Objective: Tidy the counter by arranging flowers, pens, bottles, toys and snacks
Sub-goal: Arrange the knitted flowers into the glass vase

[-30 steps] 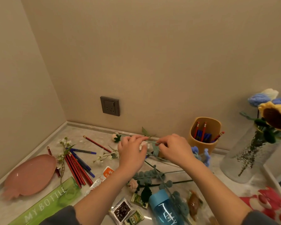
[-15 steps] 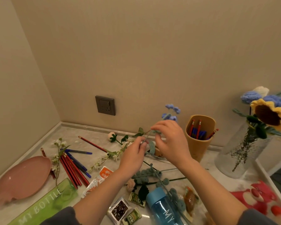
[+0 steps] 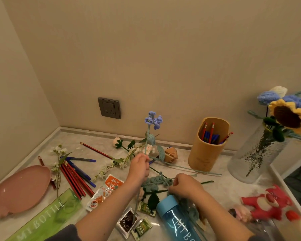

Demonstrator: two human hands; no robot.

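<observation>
Right at the front, a blue bottle lies on its side on the counter, and a green bottle lies flat at the left. Between them sit a dark snack packet and small green packets, with an orange packet just beyond. A red toy bear sprawls at the right.

The right hand is down on the knitted greenery by the blue bottle's cap, fingers curled. Whether it grips a stem, I cannot tell.

The left hand pinches the stem of the blue knitted flower and holds it upright above the clutter. The bloom is up against the wall, and the stem's tail hangs past the wrist over the dark packet.

Behind that hand lies a tangle of white blossom sprigs and a wooden toy. Red pencils and blue pens are fanned out at the left.

Now the containers. The pink plate sits at the left edge. The tan pen cup holds red pencils and blue pens. The glass vase carries a knitted sunflower and blue roses.
</observation>
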